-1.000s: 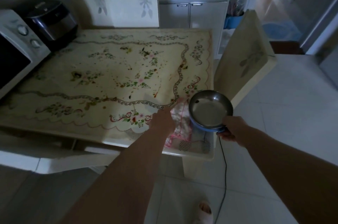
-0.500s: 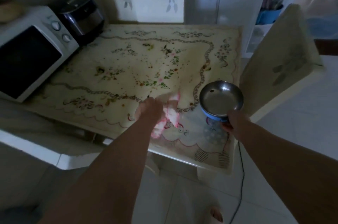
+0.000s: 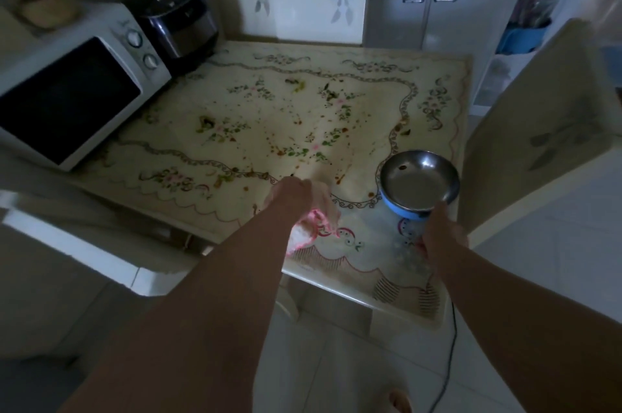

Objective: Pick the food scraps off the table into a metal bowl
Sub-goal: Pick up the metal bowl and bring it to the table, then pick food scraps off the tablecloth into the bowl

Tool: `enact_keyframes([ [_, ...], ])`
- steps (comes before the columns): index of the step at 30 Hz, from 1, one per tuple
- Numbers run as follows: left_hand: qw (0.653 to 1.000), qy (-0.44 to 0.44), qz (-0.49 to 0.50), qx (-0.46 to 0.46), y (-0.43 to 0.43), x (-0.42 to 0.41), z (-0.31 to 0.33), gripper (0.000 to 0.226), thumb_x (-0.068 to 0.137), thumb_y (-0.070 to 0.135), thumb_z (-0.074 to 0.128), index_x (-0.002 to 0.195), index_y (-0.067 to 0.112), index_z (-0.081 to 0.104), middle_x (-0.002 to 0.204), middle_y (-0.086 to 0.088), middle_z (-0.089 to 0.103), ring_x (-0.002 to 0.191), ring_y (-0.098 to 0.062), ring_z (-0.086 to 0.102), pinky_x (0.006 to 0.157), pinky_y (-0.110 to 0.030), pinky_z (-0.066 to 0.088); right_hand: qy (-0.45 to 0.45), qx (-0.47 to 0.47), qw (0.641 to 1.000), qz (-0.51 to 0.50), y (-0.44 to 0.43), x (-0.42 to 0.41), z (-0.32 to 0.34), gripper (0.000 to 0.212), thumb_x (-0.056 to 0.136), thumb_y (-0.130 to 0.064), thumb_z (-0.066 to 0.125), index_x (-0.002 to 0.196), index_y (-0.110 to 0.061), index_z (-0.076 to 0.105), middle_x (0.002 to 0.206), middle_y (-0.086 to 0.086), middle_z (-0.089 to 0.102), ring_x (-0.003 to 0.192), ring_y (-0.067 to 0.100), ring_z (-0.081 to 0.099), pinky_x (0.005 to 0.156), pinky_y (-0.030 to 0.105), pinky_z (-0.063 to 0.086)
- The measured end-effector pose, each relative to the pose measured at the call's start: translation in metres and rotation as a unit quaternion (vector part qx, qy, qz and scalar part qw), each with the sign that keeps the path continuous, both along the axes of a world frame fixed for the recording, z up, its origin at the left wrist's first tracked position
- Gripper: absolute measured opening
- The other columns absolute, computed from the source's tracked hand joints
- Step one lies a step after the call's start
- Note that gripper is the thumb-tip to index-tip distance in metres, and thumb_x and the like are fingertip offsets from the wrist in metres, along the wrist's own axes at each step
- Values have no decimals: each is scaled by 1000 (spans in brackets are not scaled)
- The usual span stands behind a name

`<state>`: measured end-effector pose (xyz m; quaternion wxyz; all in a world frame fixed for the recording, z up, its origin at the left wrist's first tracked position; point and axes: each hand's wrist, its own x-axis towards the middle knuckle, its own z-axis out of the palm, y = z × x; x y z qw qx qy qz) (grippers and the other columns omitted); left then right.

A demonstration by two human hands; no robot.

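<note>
Leftward goes the left hand [image 3: 296, 197], bunched on a pink cloth [image 3: 311, 227]; scraps [image 3: 249, 173] lie at ten o'clock, right hand [image 3: 442, 234] clamping the metal bowl [image 3: 419, 178].

dim, soft-blurred, wide-angle bending at edges

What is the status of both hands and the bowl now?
Left hand grips pink cloth on table. Right hand holds metal bowl, nearly empty. Food scraps remain scattered.
</note>
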<state>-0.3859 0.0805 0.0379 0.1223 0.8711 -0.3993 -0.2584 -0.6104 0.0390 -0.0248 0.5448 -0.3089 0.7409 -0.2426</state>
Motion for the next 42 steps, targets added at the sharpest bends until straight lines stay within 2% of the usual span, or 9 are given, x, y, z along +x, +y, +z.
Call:
enact_keyframes([
  [3,999,-25,-34,-24,5,8,10,42,102,29,33,106,0,64,98,-20,66,85,-31,62,82,-43,53,-39,24,995,87,15,29,9,27,98,-29,45,80,-9,52,70,7,54,55,17,51,39,15,42],
  [5,998,-50,-33,-31,16,29,21,41,103,29,30,93,7,64,72,-9,55,62,-16,48,59,-29,48,-31,18,979,202,21,61,21,27,98,-17,44,72,-11,50,69,5,54,52,13,49,38,19,40],
  [10,997,-64,4,-45,46,111,46,24,102,26,36,86,16,52,71,2,47,84,-20,48,77,-32,40,-26,-22,942,333,39,151,52,23,98,-8,47,79,-11,59,54,5,53,47,14,50,31,17,30],
  [13,995,-93,16,-32,62,166,58,28,101,20,38,106,10,63,88,-9,60,93,-28,55,87,-37,44,-8,-48,926,375,45,201,56,20,97,-13,51,80,-9,60,67,5,61,61,15,59,39,19,35],
  [18,994,-102,-14,34,71,273,60,34,100,8,40,129,-1,56,134,-17,55,125,-31,50,101,-32,38,5,-48,921,386,43,297,46,17,95,-10,51,81,-15,59,67,1,60,43,5,56,43,19,42],
  [28,996,-77,27,38,77,437,34,36,100,13,43,133,5,55,136,-15,55,125,-30,51,99,-31,41,54,-67,919,384,45,453,37,23,98,-13,46,106,-7,67,84,7,68,65,16,62,51,21,42],
  [34,991,-104,77,44,56,481,13,37,100,20,43,131,2,52,130,-18,56,121,-37,53,98,-40,43,135,-136,862,470,32,493,32,21,95,-11,51,104,-13,70,105,6,70,83,15,60,54,19,43],
  [39,986,-92,15,135,41,488,-18,44,101,24,36,140,6,43,136,-15,51,124,-32,50,106,-42,41,213,-183,800,529,23,515,15,24,91,-8,53,105,-21,68,118,0,65,107,19,61,87,27,49],
  [42,991,-69,-34,108,36,492,-41,73,62,57,57,122,16,59,132,-11,56,117,-34,56,96,-49,49,247,-193,774,549,20,530,9,29,89,-5,51,109,-18,68,119,4,64,108,23,60,90,31,50],
])
